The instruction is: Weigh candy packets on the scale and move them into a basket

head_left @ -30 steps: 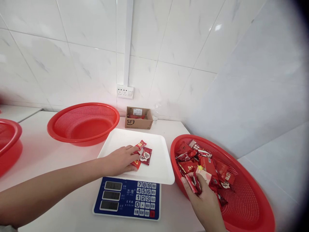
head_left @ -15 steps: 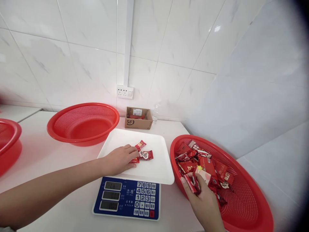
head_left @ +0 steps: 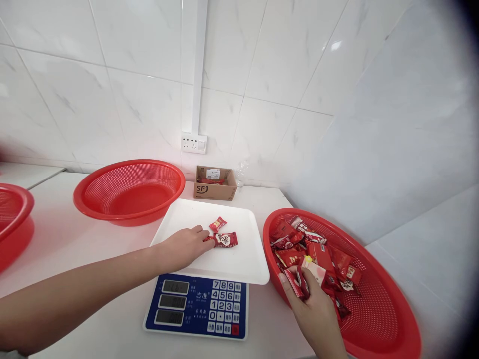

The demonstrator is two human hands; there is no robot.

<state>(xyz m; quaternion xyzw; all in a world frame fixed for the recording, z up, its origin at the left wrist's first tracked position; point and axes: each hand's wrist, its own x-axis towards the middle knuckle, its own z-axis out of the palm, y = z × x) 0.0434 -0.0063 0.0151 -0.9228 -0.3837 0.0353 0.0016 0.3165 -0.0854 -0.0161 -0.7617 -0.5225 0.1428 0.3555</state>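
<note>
My left hand (head_left: 189, 247) is over the white tray (head_left: 243, 264) of a weighing scale, its fingers closed on a small red candy packet (head_left: 208, 239) that they mostly cover. Beside the fingertips lies a larger red candy packet (head_left: 226, 240) with white lettering. A little farther back on the tray is a small red-and-gold candy (head_left: 218, 224). At the near left rim of the right-hand red basket (head_left: 385, 299), my right hand (head_left: 316, 311) is closed around red candy packets (head_left: 298, 282) held between thumb and fingers. Many wrapped candies (head_left: 322, 254) lie in that basket.
The scale's blue keypad panel (head_left: 196, 306) faces me. A red perforated basket (head_left: 129, 194) stands back left, another red basket (head_left: 15, 214) at the left edge. By the tiled wall are a small cardboard box (head_left: 215, 192) with red packets and a clear plastic item (head_left: 241, 174).
My left hand has drawn slightly up and left, its fingers more bunched, so the red-and-gold candy shows fully. My right hand has stayed nearly still with its packets.
</note>
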